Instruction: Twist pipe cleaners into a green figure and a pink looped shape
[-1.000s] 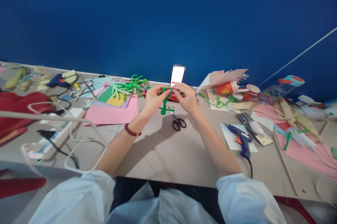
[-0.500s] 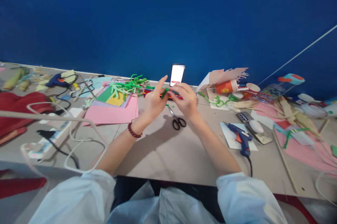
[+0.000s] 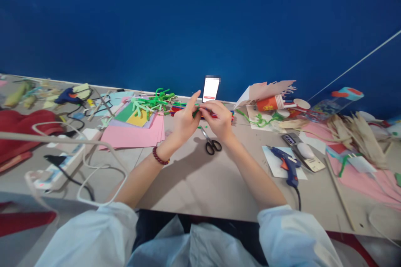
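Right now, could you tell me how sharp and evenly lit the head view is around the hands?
Head view: the left hand and right hand pinch a green pipe cleaner, fairly sharp; soft shadow falls toward the camera on the table; the phone screen is blown out; edges bend and soften.

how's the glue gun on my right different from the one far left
The right glue gun lies close by on a white sheet, its orange trigger plain to see; the far-left glue gun sits farther back among tangled black cables and paper scraps. The right one's cord runs toward the table edge. Both are blue, lying down, untouched by either hand.
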Tool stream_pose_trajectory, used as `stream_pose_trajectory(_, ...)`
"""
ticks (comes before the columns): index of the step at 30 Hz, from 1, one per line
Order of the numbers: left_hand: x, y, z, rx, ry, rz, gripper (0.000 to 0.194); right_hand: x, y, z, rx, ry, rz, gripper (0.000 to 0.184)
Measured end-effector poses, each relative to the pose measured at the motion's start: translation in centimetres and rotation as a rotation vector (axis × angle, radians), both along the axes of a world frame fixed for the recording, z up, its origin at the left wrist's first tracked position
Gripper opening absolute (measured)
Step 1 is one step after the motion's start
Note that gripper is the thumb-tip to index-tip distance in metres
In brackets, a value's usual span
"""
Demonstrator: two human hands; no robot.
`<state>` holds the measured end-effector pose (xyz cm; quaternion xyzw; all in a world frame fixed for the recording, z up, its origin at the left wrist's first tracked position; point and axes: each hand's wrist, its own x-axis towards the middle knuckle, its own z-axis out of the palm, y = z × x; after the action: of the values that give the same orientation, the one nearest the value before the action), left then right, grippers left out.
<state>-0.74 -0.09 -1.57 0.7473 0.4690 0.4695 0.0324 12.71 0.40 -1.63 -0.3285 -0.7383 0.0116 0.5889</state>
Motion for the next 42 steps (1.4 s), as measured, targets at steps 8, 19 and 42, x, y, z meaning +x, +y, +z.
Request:
stream_pose_trajectory(8, -0.2, 0.3, 0.3, -0.047, -0.134, -0.059, 0.021, 0.3, -0.2, 0.9, -0.232, 0.098, 0.051, 0.011)
stream_pose_trajectory(19, 0.0, 0.0, 1.1, -0.283, -0.246, -0.317, 0.019, 0.9, 0.2, 0.8, -0.336, 0.270, 0.047, 0.010)
stream_pose_trajectory(42, 0.5, 0.8, 0.5, -0.354, -0.575, -0.315, 0.013, 0.6, 0.2, 0.3, -0.116, 0.124, -0.064, 0.011)
